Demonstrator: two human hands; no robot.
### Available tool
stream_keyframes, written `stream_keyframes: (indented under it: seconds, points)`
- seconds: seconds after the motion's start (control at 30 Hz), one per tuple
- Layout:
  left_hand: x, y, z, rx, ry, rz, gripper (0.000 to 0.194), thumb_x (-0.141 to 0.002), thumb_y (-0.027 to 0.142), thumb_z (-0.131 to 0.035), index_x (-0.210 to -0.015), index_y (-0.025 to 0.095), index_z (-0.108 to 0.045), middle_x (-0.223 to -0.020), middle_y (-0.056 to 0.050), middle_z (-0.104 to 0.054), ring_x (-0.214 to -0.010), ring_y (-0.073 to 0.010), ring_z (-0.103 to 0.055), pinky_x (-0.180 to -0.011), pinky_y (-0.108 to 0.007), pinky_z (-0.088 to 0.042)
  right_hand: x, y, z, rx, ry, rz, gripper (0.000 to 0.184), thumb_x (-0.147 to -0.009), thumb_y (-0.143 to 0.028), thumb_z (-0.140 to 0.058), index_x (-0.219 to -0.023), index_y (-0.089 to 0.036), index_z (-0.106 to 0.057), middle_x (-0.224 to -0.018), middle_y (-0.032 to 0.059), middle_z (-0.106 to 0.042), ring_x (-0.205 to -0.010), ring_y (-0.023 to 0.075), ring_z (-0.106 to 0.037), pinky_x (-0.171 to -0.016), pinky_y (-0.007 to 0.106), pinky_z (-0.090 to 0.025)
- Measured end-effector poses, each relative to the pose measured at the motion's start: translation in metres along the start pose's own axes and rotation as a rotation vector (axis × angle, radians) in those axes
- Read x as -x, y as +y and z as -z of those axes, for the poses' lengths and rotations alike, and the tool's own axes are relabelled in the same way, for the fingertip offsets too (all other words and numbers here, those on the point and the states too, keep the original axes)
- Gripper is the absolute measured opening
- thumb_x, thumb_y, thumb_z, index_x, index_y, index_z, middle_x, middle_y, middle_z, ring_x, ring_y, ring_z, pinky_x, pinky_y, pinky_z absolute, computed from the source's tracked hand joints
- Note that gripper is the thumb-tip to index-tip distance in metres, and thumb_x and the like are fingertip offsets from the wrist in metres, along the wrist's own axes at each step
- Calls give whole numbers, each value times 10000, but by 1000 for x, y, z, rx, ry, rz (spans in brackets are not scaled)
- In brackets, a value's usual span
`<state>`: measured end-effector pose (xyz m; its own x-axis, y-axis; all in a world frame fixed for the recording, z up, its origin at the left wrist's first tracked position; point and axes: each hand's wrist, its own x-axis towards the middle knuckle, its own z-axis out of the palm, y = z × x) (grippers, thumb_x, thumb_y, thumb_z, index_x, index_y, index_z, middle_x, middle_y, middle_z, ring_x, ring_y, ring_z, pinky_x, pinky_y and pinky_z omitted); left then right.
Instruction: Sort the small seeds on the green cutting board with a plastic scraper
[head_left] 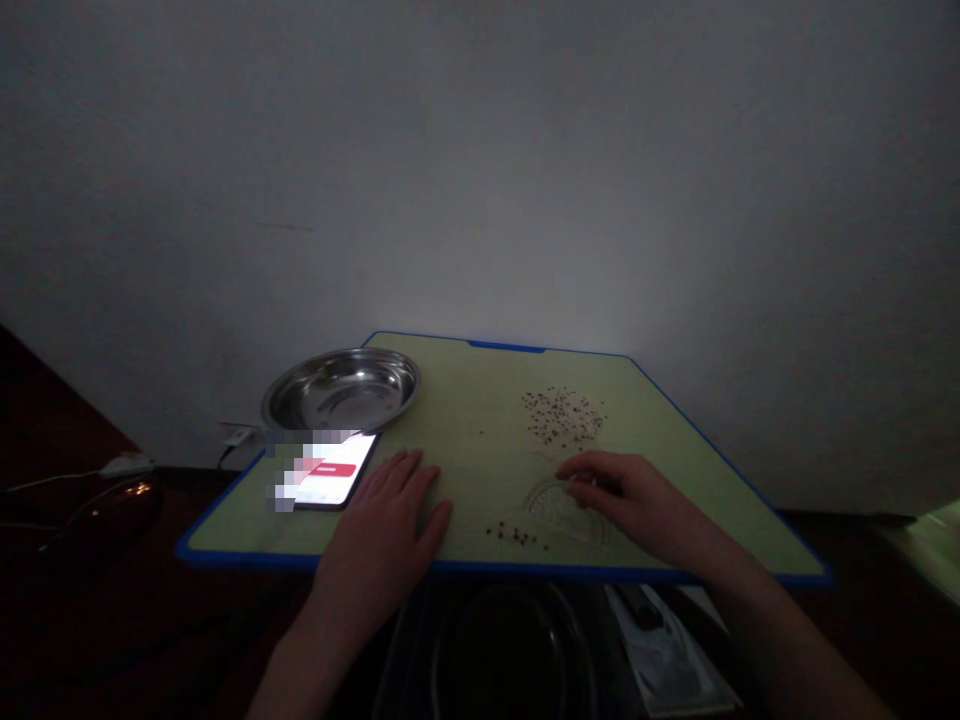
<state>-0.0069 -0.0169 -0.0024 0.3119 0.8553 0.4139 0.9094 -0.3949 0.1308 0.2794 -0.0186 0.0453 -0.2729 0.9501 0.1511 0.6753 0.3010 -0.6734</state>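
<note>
My left hand (390, 510) lies flat on the board table (457, 400), palm down with the fingers apart, beside a lit phone (334, 485). Over a clear round dish (551, 505), my right hand (622, 490) is closed in a pinch; whatever may be between its fingertips is too small to make out. Pale contents show in the dish, partly hidden by that hand. Just beyond it spreads a pile of dark bean-like grains mixed with pale ones (564, 418). A few dark grains (514, 536) lie between my hands near the front edge.
A wide steel basin (341, 390) stands at the table's back left. The table has a blue rim (480, 568) and meets a grey wall (480, 200). Below the front edge are a dark round object (514, 650) and a plastic packet (667, 655). A cable plug (238, 437) is at left.
</note>
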Motion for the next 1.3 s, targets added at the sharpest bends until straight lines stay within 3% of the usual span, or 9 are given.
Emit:
stream_keyframes:
  seconds: [0.2, 0.37, 0.5, 0.87, 1.07, 1.3]
  points:
    - [0, 0, -1, 2, 11, -1, 387, -885, 398, -458, -1160, 165, -598, -1304, -150, -579, -1246, -308, -502, -1015, -520, -419, 13, -24, -26, 11, -30, 51, 141, -870, -222, -563, -921, -218, -694, -796, 8, -706, -714, 147, -621, -669, 272, -452]
    - [0, -1, -2, -2, 13, -21, 372, -901, 375, -438, -1164, 166, -596, -1304, -149, -579, -1251, -307, -499, -1027, -516, -409, -2, -41, -50, 74, 25, 106, 112, -834, -163, -596, -880, -196, -693, -775, 16, -707, -697, 148, -621, -666, 269, -442]
    - [2, -2, -2, -7, 16, -24, 359, -907, 356, -424, -1163, 171, -594, -1299, -147, -582, -1252, -307, -499, -1021, -524, -414, -13, -38, -57, 138, 55, 112, 109, -840, -172, -583, -863, -175, -689, -751, 32, -698, -678, 159, -613, -646, 276, -427]
    - [2, 1, 2, 0, 5, -17, 371, -904, 368, -421, -1163, 169, -598, -1303, -140, -583, -1250, -298, -502, -1014, -516, -425, -23, 9, -5, 96, 207, -40, 180, -858, -285, -506, -856, -186, -656, -666, 13, -636, -620, 167, -584, -591, 278, -419]
    - [2, 0, 2, -11, 2, -16, 380, -904, 375, -414, -1168, 173, -600, -1301, -138, -586, -1245, -300, -507, -1014, -517, -427, -30, 28, 0, 168, 195, -50, 195, -855, -297, -496, -861, -183, -654, -683, 24, -649, -635, 178, -589, -592, 285, -413]
    - [1, -3, -1, -4, -1, -23, 404, -902, 394, -417, -1180, 164, -599, -1313, -149, -575, -1250, -310, -501, -1019, -524, -419, -31, 41, 23, 160, 178, -34, 212, -857, -316, -488, -801, -177, -637, -638, 6, -613, -591, 161, -557, -570, 271, -398]
